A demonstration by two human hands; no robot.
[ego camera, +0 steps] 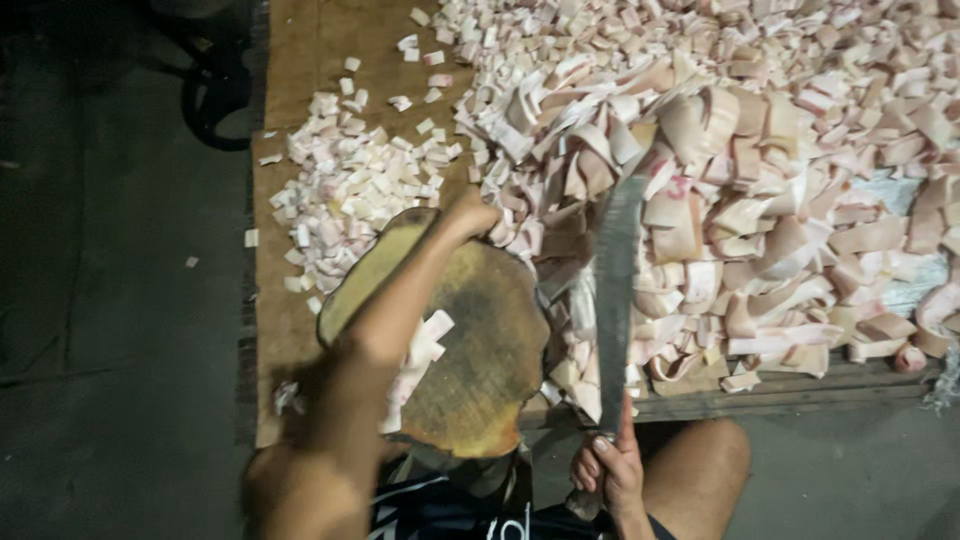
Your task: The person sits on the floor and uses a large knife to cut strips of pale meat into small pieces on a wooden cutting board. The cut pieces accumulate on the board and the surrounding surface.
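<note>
The left hand (470, 215) reaches over the round, worn wooden chopping block's (490, 350) far edge, fingers buried in the heap of long pale rind strips (740, 230); its grip I cannot tell. The right hand (605, 470) is clenched round one long steel blade (613, 290), upright beside the block's right edge. Small diced pieces (345, 190) crowd the brown board's (300, 60) left edge; too many to count.

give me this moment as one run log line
left hand: reaching into strip pile | right hand: gripping long knife, blade raised | round chopping block: few strips on it | diced pieces: left of block
</note>
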